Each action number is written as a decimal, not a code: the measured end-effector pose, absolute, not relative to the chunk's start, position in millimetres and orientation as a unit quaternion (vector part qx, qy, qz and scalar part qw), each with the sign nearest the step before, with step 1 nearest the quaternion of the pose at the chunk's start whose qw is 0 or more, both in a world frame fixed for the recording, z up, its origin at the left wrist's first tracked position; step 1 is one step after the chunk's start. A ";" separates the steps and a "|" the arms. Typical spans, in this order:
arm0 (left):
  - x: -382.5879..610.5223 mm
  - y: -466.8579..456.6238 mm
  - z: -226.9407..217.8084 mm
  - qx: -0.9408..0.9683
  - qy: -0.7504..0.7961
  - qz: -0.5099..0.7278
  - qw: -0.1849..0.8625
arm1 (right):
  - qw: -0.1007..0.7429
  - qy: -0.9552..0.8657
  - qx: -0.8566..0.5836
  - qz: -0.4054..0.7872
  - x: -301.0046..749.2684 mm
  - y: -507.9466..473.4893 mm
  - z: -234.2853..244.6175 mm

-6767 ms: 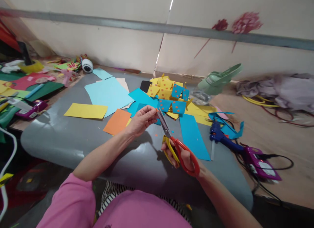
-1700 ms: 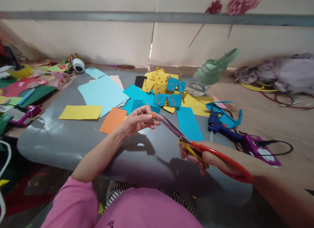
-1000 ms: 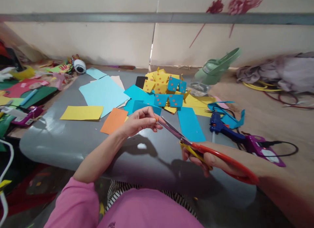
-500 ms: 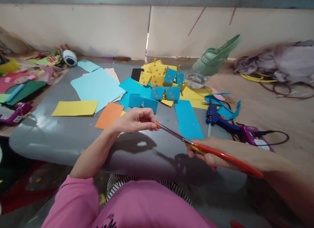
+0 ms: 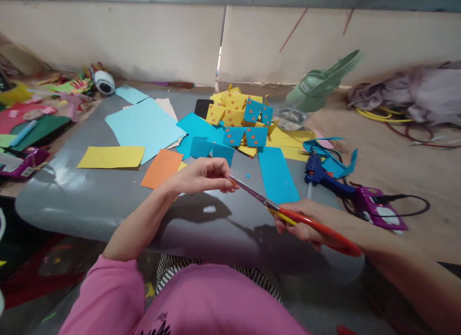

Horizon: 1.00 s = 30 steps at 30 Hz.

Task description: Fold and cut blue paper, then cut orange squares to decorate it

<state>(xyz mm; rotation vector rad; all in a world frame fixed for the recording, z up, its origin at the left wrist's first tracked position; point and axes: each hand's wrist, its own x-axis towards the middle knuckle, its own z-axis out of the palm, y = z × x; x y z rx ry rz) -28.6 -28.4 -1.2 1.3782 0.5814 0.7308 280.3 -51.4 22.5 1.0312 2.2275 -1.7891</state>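
My left hand (image 5: 209, 175) pinches a tiny piece of orange paper (image 5: 234, 182), mostly hidden by the fingertips. My right hand (image 5: 300, 220) is wrapped round the handles of scissors (image 5: 257, 195) with red and yellow grips. Their blade tips meet the orange piece at my left fingertips. Beyond my hands stand folded blue paper pieces (image 5: 256, 136) with small orange squares on them, and folded yellow ones (image 5: 234, 117) behind. Near my left wrist lies an orange paper sheet (image 5: 162, 168). A blue paper strip (image 5: 276, 174) lies past the scissors.
Light blue sheets (image 5: 144, 126) and a yellow strip (image 5: 111, 157) lie on the grey table (image 5: 72, 200). At right are a blue glue gun (image 5: 317, 172), a purple device with a cable (image 5: 380, 208) and a green fan-like object (image 5: 315, 85). A white camera-like object (image 5: 104, 82) stands back left.
The scissors' red handle has swung slightly inward and up, and the blades have shifted a little at the orange piece. My left hand holds nearly the same pose.
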 end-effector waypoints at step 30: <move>-20.7 -25.6 -3.3 0.468 0.260 0.465 0.705 | -0.011 0.722 0.351 -0.596 263.5 -62.4 31.5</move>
